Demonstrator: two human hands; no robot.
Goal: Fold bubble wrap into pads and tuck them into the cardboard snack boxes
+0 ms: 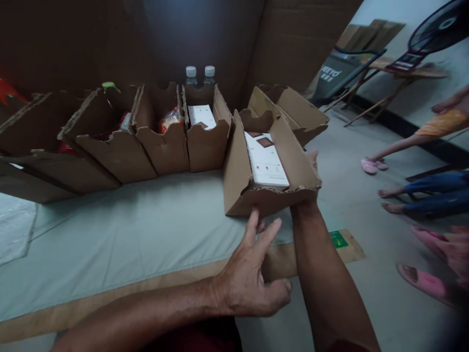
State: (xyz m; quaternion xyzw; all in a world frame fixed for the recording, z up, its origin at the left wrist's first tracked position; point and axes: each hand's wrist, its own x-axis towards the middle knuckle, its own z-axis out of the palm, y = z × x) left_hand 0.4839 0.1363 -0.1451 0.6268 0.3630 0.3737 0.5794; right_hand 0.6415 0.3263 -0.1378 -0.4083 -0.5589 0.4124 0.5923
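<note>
Your right hand (pixel 309 168) grips the cardboard tray (pixel 240 168) just right of the frame's centre, holding it from underneath at its near right corner; only the fingertips show above the far right wall, and the forearm runs down to the lower right. The tray is tilted, its near end lifted off the pale sheet (pixel 128 234) that covers the surface. Inside it lies a white box (pixel 266 161) with brown square marks, pressed against the right wall.

Your left hand (pixel 252 276) is open, fingers spread, holding nothing; the fingertips (pixel 252 220) reach up to the tray's near edge and seem just to touch it.

Behind the tray sits another empty-looking tray (pixel 293 110), and to the left a row of similar trays (pixel 164 142) runs toward the upper left. One of these holds a second white box (pixel 201 116); a neighbour holds a red and clear packet (pixel 168 120). Two capped bottles (pixel 200 74) stand behind the row.

On the right edge of the frame you see other people's bare feet and pink sandals (pixel 421 281) on the floor, and a fan (pixel 439 27) in the upper right corner.
</note>
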